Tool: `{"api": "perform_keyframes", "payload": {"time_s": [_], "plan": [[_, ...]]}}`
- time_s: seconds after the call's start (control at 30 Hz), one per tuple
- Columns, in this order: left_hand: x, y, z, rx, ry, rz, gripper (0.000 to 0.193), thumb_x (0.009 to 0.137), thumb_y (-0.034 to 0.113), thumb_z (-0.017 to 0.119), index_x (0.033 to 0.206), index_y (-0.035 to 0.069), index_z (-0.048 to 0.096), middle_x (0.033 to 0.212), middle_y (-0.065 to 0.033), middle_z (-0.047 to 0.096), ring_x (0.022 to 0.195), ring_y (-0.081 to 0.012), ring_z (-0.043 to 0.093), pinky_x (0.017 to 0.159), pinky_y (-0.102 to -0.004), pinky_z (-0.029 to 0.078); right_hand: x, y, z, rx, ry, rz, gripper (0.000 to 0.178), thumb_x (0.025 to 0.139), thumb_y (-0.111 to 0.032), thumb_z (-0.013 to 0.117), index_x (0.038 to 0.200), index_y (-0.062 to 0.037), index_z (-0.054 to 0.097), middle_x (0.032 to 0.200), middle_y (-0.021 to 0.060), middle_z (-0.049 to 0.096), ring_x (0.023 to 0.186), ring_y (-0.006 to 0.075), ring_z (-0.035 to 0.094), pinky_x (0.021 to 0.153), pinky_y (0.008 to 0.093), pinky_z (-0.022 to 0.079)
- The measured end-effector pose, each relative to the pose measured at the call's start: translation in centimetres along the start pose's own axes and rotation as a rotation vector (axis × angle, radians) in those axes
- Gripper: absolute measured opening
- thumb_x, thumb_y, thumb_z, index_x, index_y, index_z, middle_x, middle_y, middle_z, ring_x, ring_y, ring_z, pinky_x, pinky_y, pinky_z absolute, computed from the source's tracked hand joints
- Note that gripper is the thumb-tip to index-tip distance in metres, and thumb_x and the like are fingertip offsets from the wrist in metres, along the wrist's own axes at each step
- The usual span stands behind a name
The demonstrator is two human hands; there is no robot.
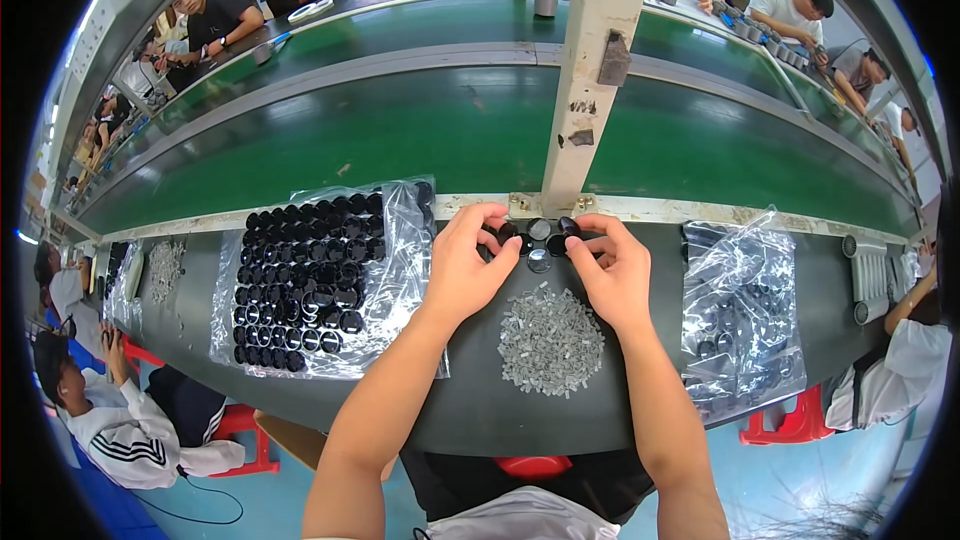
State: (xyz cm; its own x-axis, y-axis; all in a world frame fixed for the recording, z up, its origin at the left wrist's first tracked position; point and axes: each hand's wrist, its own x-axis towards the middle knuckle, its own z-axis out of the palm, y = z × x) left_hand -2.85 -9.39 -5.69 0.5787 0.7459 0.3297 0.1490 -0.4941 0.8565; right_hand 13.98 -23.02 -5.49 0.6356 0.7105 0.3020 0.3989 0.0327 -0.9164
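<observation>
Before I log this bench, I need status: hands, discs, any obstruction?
Left hand pinching black disc; right hand, another disc. Clear pieces heaped between forearms. White post just beyond hands.

Room is opening on the tabletop [530, 430] at lower centre, below the pile of translucent plastic pieces [552, 345]; the left forearm [385, 395] and right forearm [653, 390] are flanking it, while a white post [597, 15] is blocking upper centre.

- On the bench [470, 425], left: rows of caps [300, 275] on a plastic bag [402, 285].
- Farther left: pile 2 of pieces [165, 270].
- Middle: pile 1 of pieces [550, 345]; just behind it, clustered discs [540, 260].
- Behind the discs: 1 post [590, 70], then a conveyor belt [350, 140].
- Right: a flat bag [742, 330], then tubes [875, 285].
</observation>
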Motion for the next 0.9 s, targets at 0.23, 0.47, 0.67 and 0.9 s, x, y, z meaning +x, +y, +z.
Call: {"api": "perform_keyframes", "payload": {"time_s": [0.23,0.47,0.67,0.9], "plan": [[-0.1,-0.1,0.1,0.005,0.004,0.099,0.04,0.088,0.008,0.084,0.125,0.004,0.069,0.113,-0.0092,0.074,0.086,-0.0161,0.073,0.071,-0.0301,0.057,0.0,-0.1,0.1,0.012,-0.013,0.027,0.028,0.095,-0.006,0.08,0.12,0.0022,0.073,0.092,0.0078,0.079,0.073,0.0054,0.068,0.059,0.0218,0.05],[-0.3,0.7,0.4,0.05,-0.063,0.21,0.042,0.086,0.004,0.082,0.124,0.003,0.067,0.109,-0.0119,0.071,0.086,-0.0245,0.073,0.077,-0.0356,0.059,-0.1,0.6,0.0,-0.123,0.002,-0.149,0.029,0.09,-0.005,0.083,0.118,-0.0026,0.075,0.107,0.0064,0.078,0.084,0.013,0.072,0.07,0.0272,0.055],[-0.5,0.2,0.7,0.099,-0.09,0.222,0.044,0.085,0.005,0.084,0.127,0.006,0.069,0.11,-0.0096,0.072,0.087,-0.0228,0.068,0.074,-0.0361,0.057,-0.2,0.3,0.3,-0.172,-0.032,-0.23,0.029,0.086,-0.006,0.084,0.114,-0.0057,0.078,0.112,0.0071,0.078,0.088,0.0177,0.073,0.076,0.0312,0.056],[-0.4,-0.1,0.7,0.138,-0.087,0.258,0.045,0.086,0.007,0.086,0.127,0.006,0.069,0.111,-0.0091,0.074,0.083,-0.0223,0.064,0.072,-0.0355,0.056,0.0,0.9,0.2,-0.202,-0.046,-0.283,0.026,0.086,-0.006,0.084,0.112,-0.005,0.079,0.114,0.0082,0.079,0.094,0.0205,0.075,0.084,0.0346,0.06]]}}
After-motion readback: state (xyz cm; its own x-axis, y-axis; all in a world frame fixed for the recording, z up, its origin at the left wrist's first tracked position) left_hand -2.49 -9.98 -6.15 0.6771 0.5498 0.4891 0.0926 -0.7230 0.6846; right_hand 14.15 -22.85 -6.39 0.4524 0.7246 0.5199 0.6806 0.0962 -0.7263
